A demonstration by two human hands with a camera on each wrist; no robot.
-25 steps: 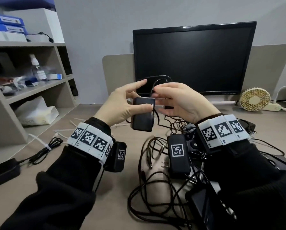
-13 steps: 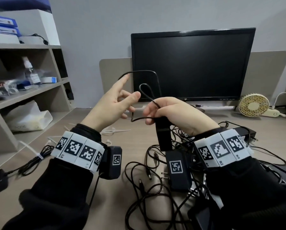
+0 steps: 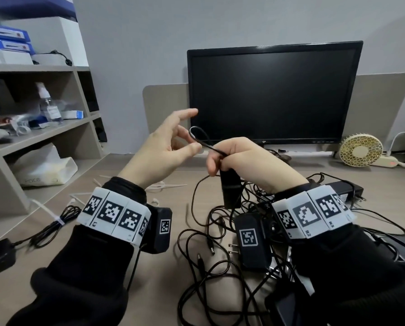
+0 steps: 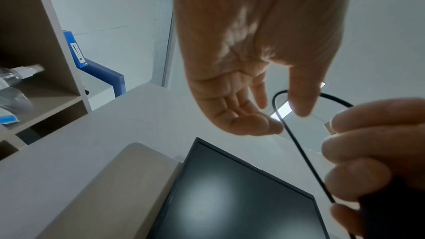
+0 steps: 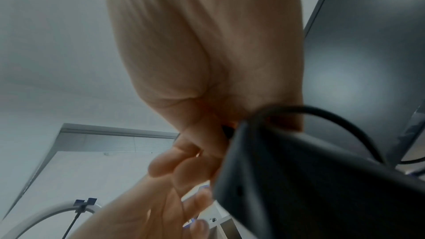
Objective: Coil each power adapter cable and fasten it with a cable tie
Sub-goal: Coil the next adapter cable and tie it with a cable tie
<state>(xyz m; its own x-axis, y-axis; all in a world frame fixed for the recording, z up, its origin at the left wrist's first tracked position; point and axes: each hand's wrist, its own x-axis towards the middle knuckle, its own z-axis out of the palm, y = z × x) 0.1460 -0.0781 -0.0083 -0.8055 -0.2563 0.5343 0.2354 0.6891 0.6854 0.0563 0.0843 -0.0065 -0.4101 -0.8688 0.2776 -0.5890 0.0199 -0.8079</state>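
Note:
My right hand (image 3: pixel 220 157) grips a black power adapter (image 3: pixel 231 191) that hangs upright above the desk, and pins its thin black cable (image 3: pixel 198 135) against the top. A small loop of that cable sticks out to the left. My left hand (image 3: pixel 185 136) is beside the loop with fingers spread, thumb tip touching the cable. In the left wrist view the cable (image 4: pixel 299 152) runs from behind the thumb into the right hand's fingers (image 4: pixel 368 134). The right wrist view shows the adapter (image 5: pixel 310 179) close up under the palm.
A tangle of black cables and adapters (image 3: pixel 220 255) covers the desk under my hands. White cable ties (image 3: pixel 164 185) lie at centre left. A tied cable bundle (image 3: pixel 55 222) lies at the left. A monitor (image 3: pixel 272 95), a small fan (image 3: pixel 360 149) and shelves (image 3: pixel 32 132) surround the desk.
The adapter passed from both hands into my right hand alone and now hangs down. The big cable loop shrank to a small one, and my left hand's fingers opened beside it.

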